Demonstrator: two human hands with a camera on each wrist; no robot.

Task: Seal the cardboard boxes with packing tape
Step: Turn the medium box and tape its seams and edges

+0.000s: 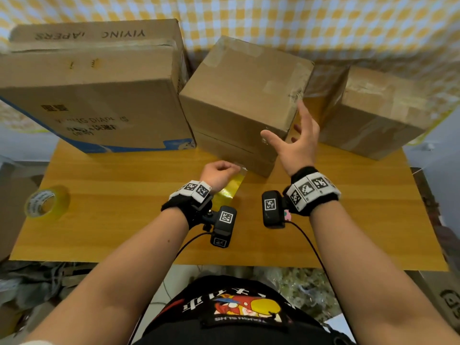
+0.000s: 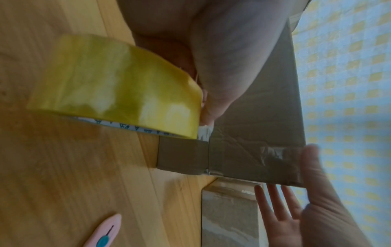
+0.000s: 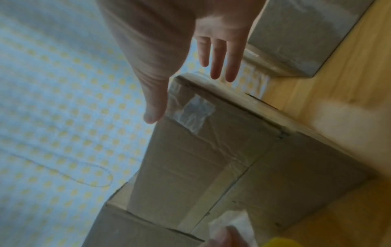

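The middle cardboard box (image 1: 244, 95) stands on the wooden table (image 1: 124, 232), with a seam low on its near face. My left hand (image 1: 224, 168) grips a yellow packing tape roll (image 1: 230, 192) at the foot of that box. In the left wrist view the roll (image 2: 118, 86) sits against the box (image 2: 253, 117), and a clear strip of tape (image 2: 273, 155) runs across the cardboard. My right hand (image 1: 288, 125) is held open beside the box's right edge, fingers (image 3: 217, 63) spread and holding nothing.
A large printed box (image 1: 92, 90) fills the back left and a smaller taped box (image 1: 373, 113) stands at the back right. A second tape roll (image 1: 47, 201) lies near the left table edge. A pink utility knife (image 2: 103, 234) lies close to my left wrist.
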